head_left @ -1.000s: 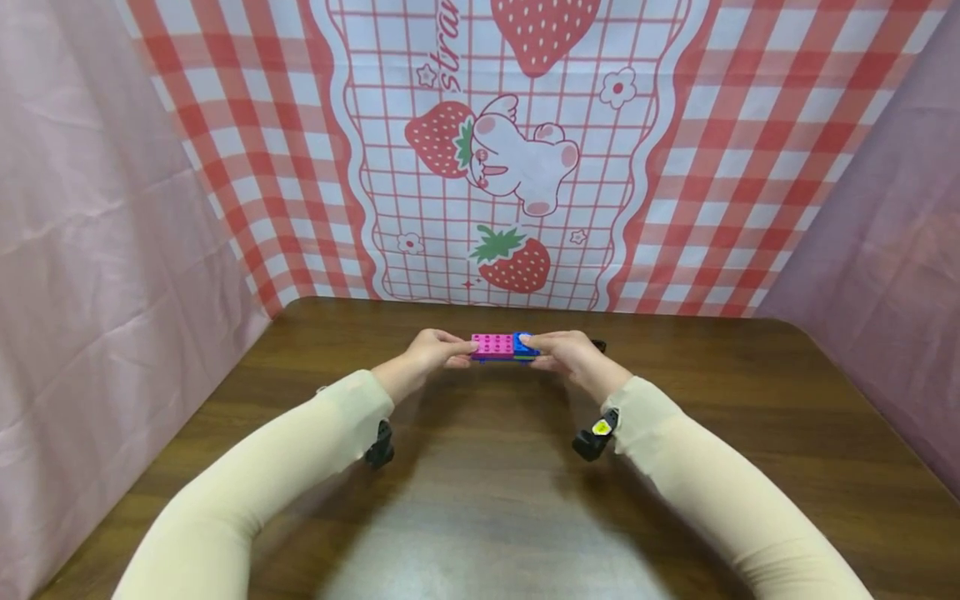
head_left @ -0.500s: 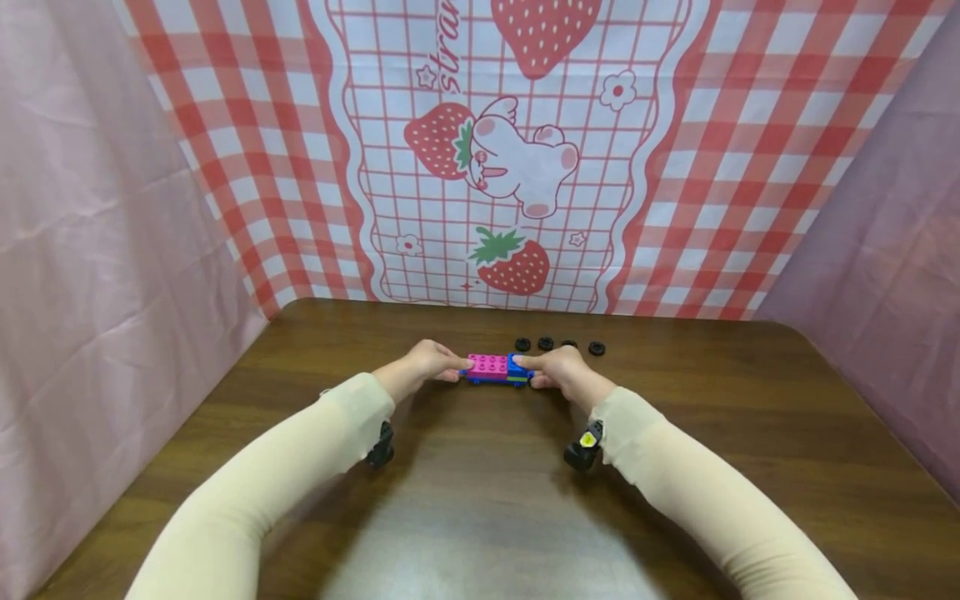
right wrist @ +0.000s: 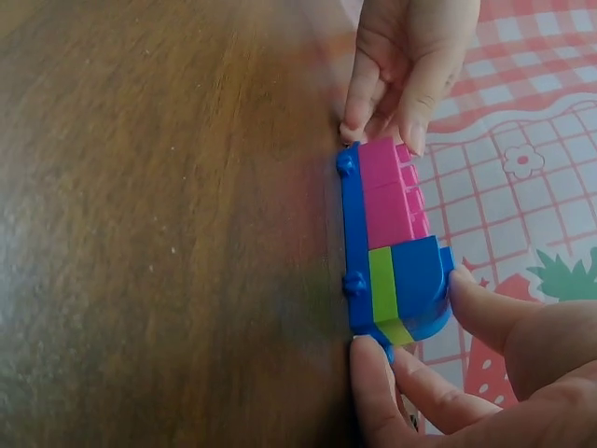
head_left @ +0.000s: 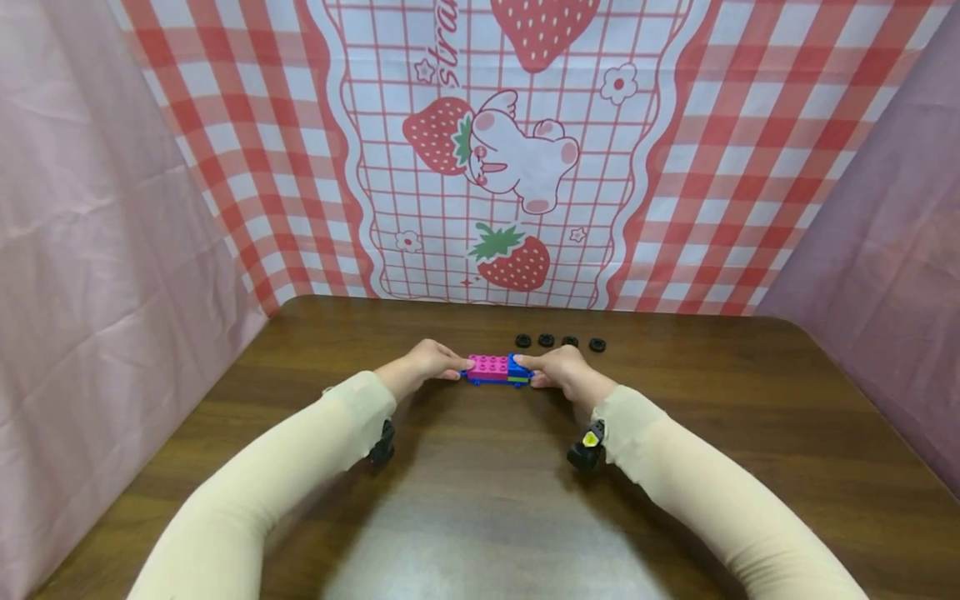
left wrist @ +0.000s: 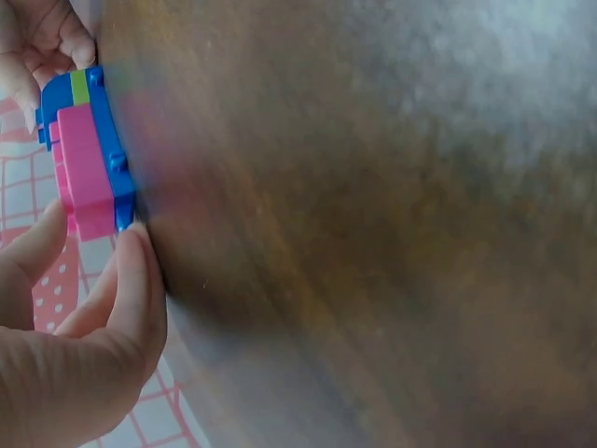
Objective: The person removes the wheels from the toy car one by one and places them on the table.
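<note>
Both hands hold a toy block car [head_left: 487, 368], one at each end. It has a blue base [right wrist: 353, 219] with small round axle pegs along its side, a pink studded brick [left wrist: 86, 173] on top, and a rounded blue block [right wrist: 417, 275] over a lime green piece [right wrist: 383, 285]. My left hand [head_left: 431, 362] pinches the pink end, thumb on top and fingers low at the base. At the blue end, my right hand [head_left: 567, 369] grips with its thumb on the rounded block and fingertips under the front. The car sits level, close over the table.
Several black toy wheels [head_left: 546, 340] lie in a row on the brown wooden table [head_left: 480, 483], behind the right hand. A strawberry-patterned cloth [head_left: 517, 192] hangs beyond the far edge. Pink curtains [head_left: 112, 292] flank both sides.
The car and both hands have come down and nearer to me over the first half second, bringing the black wheels behind into view. Since then they have stayed almost still.
</note>
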Available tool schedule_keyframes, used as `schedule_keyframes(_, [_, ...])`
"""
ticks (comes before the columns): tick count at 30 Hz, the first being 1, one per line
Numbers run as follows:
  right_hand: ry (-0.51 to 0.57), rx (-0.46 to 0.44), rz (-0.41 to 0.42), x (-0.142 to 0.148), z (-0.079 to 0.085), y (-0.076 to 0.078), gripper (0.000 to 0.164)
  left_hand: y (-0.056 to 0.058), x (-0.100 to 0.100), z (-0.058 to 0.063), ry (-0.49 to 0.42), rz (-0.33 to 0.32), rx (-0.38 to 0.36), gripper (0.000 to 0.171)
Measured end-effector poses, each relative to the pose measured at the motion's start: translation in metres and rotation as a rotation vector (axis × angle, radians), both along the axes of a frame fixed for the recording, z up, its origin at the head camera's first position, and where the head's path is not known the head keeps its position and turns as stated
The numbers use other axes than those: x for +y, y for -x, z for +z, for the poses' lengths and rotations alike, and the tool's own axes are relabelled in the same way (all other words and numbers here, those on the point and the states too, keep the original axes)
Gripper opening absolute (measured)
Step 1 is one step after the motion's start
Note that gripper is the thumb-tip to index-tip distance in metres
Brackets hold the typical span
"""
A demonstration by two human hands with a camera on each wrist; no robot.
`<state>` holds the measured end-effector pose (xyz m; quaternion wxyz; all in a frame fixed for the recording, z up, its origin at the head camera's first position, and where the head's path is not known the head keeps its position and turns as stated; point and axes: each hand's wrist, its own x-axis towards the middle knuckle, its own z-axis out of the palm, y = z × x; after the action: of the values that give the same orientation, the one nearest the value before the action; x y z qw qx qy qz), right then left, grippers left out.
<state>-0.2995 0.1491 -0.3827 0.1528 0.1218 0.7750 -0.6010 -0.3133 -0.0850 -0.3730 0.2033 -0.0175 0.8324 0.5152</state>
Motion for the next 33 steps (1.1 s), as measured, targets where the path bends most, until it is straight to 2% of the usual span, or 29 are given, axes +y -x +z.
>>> schedule_keyframes(7, [0.025,0.009,0.044,0.003,-0.001,-0.003,0.058,0.005,0.0,0.002,-0.064,-0.02,-0.098,0.047])
schedule_keyframes(11, [0.022,0.015,0.045,0.005,-0.003,-0.005,0.059,0.009,-0.001,-0.001,-0.033,-0.035,-0.103,0.05])
schedule_keyframes(12, [0.018,0.018,0.046,0.005,-0.003,-0.006,0.06,0.013,-0.003,-0.004,-0.047,-0.054,-0.1,0.052])
schedule_keyframes(15, [0.005,0.028,0.052,0.006,-0.003,-0.006,0.061,0.015,-0.005,-0.005,-0.052,-0.053,-0.102,0.051])
schedule_keyframes(19, [0.013,0.03,0.049,0.006,-0.001,-0.005,0.061,0.009,-0.002,0.002,-0.053,-0.025,-0.104,0.045])
schedule_keyframes(23, [0.026,0.022,0.04,0.005,0.001,-0.003,0.06,0.007,0.0,0.005,-0.052,-0.027,-0.095,0.042])
schedule_keyframes(33, [0.074,-0.006,0.068,0.007,0.0,-0.002,0.064,0.009,-0.001,0.002,-0.077,-0.026,-0.093,0.04])
